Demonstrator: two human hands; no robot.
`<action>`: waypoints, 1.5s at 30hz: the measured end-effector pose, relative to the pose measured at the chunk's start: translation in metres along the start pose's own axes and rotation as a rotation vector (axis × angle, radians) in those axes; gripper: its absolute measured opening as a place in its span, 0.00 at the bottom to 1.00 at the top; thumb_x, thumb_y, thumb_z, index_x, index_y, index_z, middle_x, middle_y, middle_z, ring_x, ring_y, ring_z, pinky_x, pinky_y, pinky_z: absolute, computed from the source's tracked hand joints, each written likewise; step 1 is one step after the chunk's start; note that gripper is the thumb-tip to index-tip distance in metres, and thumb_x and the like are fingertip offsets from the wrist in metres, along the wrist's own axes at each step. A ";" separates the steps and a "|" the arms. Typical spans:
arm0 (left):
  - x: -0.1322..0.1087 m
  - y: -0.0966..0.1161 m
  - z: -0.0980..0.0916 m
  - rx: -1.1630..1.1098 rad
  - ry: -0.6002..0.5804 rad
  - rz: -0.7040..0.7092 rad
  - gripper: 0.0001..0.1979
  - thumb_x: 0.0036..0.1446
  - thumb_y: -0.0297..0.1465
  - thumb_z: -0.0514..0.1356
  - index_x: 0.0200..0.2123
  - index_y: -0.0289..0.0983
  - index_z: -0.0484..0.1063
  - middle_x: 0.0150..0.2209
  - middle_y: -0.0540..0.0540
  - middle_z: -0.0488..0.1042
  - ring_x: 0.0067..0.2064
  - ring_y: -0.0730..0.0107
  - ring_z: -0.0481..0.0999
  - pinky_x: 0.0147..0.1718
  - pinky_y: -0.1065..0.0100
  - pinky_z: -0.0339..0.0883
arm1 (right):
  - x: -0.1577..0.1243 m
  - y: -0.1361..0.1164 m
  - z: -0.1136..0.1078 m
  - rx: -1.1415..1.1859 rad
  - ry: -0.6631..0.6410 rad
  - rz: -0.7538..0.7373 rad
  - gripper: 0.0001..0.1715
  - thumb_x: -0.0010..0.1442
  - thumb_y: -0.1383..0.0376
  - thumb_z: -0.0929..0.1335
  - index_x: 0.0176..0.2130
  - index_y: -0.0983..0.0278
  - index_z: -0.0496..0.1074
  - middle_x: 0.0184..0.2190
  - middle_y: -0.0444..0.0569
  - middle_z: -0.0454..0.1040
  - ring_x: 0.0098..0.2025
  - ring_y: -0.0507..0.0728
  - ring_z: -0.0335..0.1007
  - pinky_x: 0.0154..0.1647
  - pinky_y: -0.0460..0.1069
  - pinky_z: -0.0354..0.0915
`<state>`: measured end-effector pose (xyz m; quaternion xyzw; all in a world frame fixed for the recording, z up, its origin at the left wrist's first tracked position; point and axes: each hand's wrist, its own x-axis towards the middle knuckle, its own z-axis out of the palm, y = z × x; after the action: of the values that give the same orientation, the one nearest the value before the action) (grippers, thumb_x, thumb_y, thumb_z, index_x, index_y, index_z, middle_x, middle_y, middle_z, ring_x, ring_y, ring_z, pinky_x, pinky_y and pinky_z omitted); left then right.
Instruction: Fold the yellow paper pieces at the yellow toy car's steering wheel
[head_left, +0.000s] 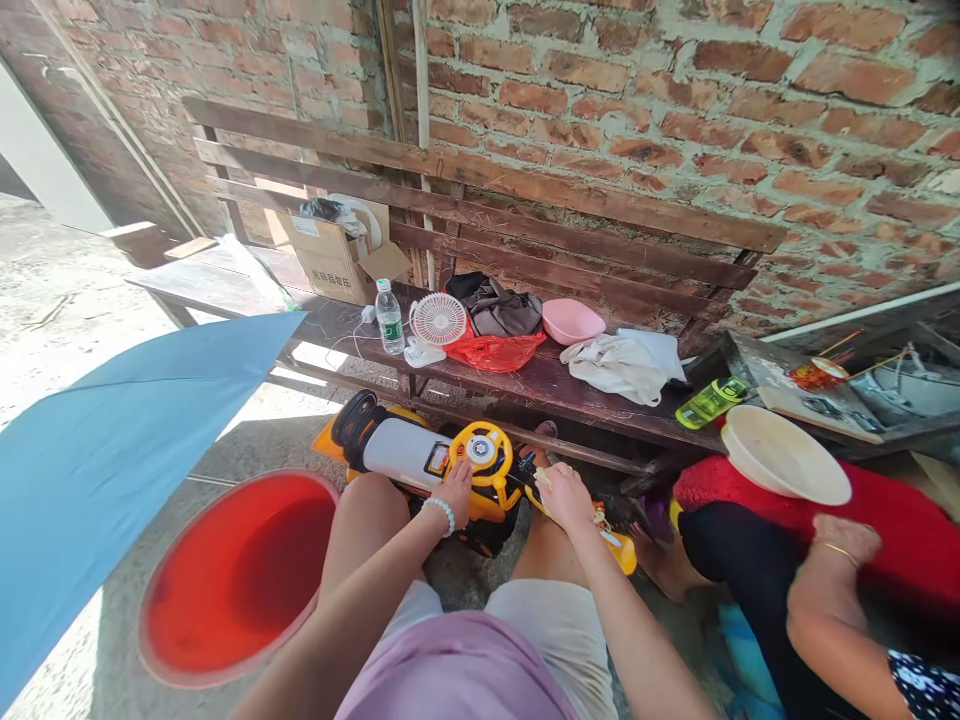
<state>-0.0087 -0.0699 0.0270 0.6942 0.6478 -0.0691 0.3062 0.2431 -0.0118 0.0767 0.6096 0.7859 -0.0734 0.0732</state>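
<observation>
A yellow, white and black ride-on toy car (397,446) lies tipped between my knees. Its yellow steering wheel (499,432) faces up toward me. My left hand (453,494), with a beaded bracelet at the wrist, grips the wheel's lower left rim. To the right, my right hand (565,496) is closed around a small pale yellowish cloth (543,478), of which only a bit shows past the fingers. That hand is beside the black and yellow front part of the toy. Its underside and my right fingertips are hidden.
A red basin (240,580) stands at left beneath a blue umbrella (135,440). Ahead, a wooden bench (360,352) holds a bottle (389,318), fan (438,320), clothes and pink bowl (572,320). At right sits another person (832,590) beside a cream basin (787,455).
</observation>
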 end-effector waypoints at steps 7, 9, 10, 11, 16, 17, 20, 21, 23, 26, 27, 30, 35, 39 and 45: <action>-0.008 0.003 0.004 0.009 0.038 -0.004 0.52 0.57 0.32 0.58 0.78 0.32 0.32 0.79 0.40 0.29 0.79 0.45 0.29 0.71 0.41 0.55 | -0.014 0.004 0.014 0.020 0.084 0.013 0.19 0.73 0.57 0.62 0.55 0.61 0.76 0.55 0.52 0.73 0.52 0.62 0.67 0.53 0.52 0.64; -0.012 0.003 0.003 0.033 0.033 -0.005 0.51 0.58 0.31 0.57 0.78 0.32 0.33 0.79 0.41 0.28 0.79 0.46 0.28 0.71 0.41 0.54 | -0.016 0.005 0.015 0.021 0.079 0.024 0.20 0.72 0.57 0.63 0.57 0.60 0.75 0.55 0.52 0.73 0.52 0.62 0.67 0.53 0.51 0.63; -0.013 0.003 0.003 0.049 0.030 -0.003 0.51 0.58 0.31 0.57 0.78 0.32 0.33 0.79 0.41 0.28 0.79 0.47 0.28 0.71 0.41 0.55 | -0.018 0.007 0.015 0.012 0.076 0.027 0.20 0.72 0.57 0.64 0.58 0.59 0.75 0.55 0.51 0.73 0.52 0.62 0.67 0.53 0.50 0.63; -0.014 0.003 0.003 0.066 0.028 0.002 0.51 0.58 0.30 0.58 0.78 0.32 0.34 0.79 0.40 0.27 0.79 0.47 0.28 0.71 0.42 0.55 | -0.021 0.010 0.016 -0.003 0.078 0.027 0.20 0.72 0.57 0.64 0.59 0.57 0.74 0.55 0.51 0.73 0.53 0.61 0.67 0.52 0.50 0.63; -0.014 0.002 0.007 0.070 0.060 0.007 0.51 0.59 0.32 0.59 0.78 0.34 0.33 0.79 0.37 0.29 0.79 0.47 0.30 0.70 0.42 0.55 | -0.046 0.030 0.025 -0.094 0.132 0.038 0.21 0.71 0.59 0.64 0.60 0.55 0.74 0.57 0.51 0.72 0.52 0.62 0.68 0.52 0.51 0.64; -0.014 0.002 0.008 0.062 0.066 0.008 0.51 0.59 0.32 0.59 0.78 0.34 0.33 0.79 0.37 0.29 0.79 0.46 0.29 0.70 0.42 0.55 | -0.051 0.034 0.026 -0.103 0.144 0.046 0.21 0.71 0.60 0.64 0.60 0.55 0.74 0.58 0.51 0.72 0.52 0.62 0.68 0.52 0.52 0.64; -0.015 0.002 0.011 0.052 0.081 0.006 0.51 0.59 0.31 0.58 0.78 0.34 0.33 0.79 0.38 0.31 0.79 0.46 0.30 0.70 0.40 0.55 | -0.062 0.043 0.031 -0.091 0.165 0.066 0.21 0.70 0.60 0.64 0.59 0.57 0.75 0.58 0.52 0.73 0.52 0.63 0.68 0.53 0.53 0.64; -0.015 0.001 0.011 0.045 0.085 0.004 0.50 0.59 0.31 0.58 0.78 0.34 0.33 0.79 0.39 0.31 0.79 0.46 0.30 0.70 0.40 0.55 | -0.064 0.045 0.033 -0.067 0.173 0.068 0.21 0.70 0.60 0.64 0.59 0.57 0.76 0.58 0.52 0.74 0.52 0.63 0.69 0.53 0.53 0.64; -0.016 0.001 0.010 0.023 0.095 0.004 0.50 0.59 0.30 0.57 0.78 0.34 0.34 0.79 0.40 0.32 0.79 0.47 0.30 0.70 0.42 0.56 | -0.063 0.050 0.036 0.021 0.208 0.071 0.21 0.69 0.59 0.64 0.57 0.57 0.77 0.57 0.52 0.75 0.51 0.62 0.70 0.52 0.52 0.64; -0.015 0.000 0.010 -0.006 0.090 0.014 0.50 0.58 0.32 0.56 0.78 0.32 0.34 0.79 0.41 0.31 0.79 0.46 0.30 0.70 0.41 0.56 | -0.051 0.053 0.036 0.268 0.325 0.078 0.23 0.69 0.53 0.64 0.53 0.61 0.79 0.53 0.56 0.77 0.50 0.63 0.73 0.52 0.53 0.66; -0.015 0.000 0.010 -0.012 0.085 0.014 0.51 0.57 0.32 0.56 0.78 0.31 0.34 0.79 0.41 0.31 0.79 0.45 0.29 0.70 0.40 0.55 | -0.045 0.051 0.032 0.366 0.372 0.076 0.25 0.68 0.50 0.64 0.51 0.62 0.80 0.52 0.57 0.77 0.50 0.63 0.74 0.52 0.54 0.67; -0.011 0.000 0.014 -0.016 0.085 0.003 0.52 0.56 0.33 0.57 0.78 0.29 0.35 0.79 0.40 0.30 0.79 0.43 0.30 0.70 0.38 0.54 | -0.022 0.029 0.009 0.592 0.484 0.021 0.32 0.66 0.42 0.64 0.50 0.62 0.80 0.51 0.57 0.78 0.51 0.63 0.74 0.54 0.55 0.69; -0.006 0.000 0.022 0.022 0.118 -0.010 0.50 0.57 0.32 0.57 0.78 0.32 0.37 0.79 0.41 0.33 0.79 0.43 0.32 0.69 0.39 0.58 | 0.020 -0.060 -0.043 0.604 0.525 -0.264 0.26 0.69 0.49 0.64 0.55 0.61 0.78 0.55 0.56 0.76 0.56 0.63 0.70 0.61 0.56 0.66; -0.005 -0.002 0.023 0.033 0.119 -0.034 0.45 0.58 0.29 0.56 0.77 0.34 0.47 0.78 0.37 0.45 0.79 0.44 0.40 0.68 0.42 0.59 | 0.042 -0.136 -0.042 0.361 0.302 -0.494 0.24 0.69 0.60 0.65 0.61 0.57 0.76 0.64 0.53 0.70 0.60 0.64 0.64 0.62 0.58 0.62; -0.009 -0.005 0.017 0.102 0.079 0.006 0.47 0.49 0.28 0.62 0.73 0.25 0.56 0.75 0.26 0.53 0.76 0.37 0.49 0.68 0.42 0.59 | 0.072 -0.173 0.003 0.183 -0.142 -0.486 0.27 0.66 0.67 0.65 0.59 0.49 0.77 0.70 0.45 0.63 0.70 0.67 0.52 0.66 0.63 0.53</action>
<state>-0.0099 -0.0860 0.0160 0.7131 0.6527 -0.0738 0.2450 0.0577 0.0129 0.0633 0.4003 0.8923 -0.2019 0.0529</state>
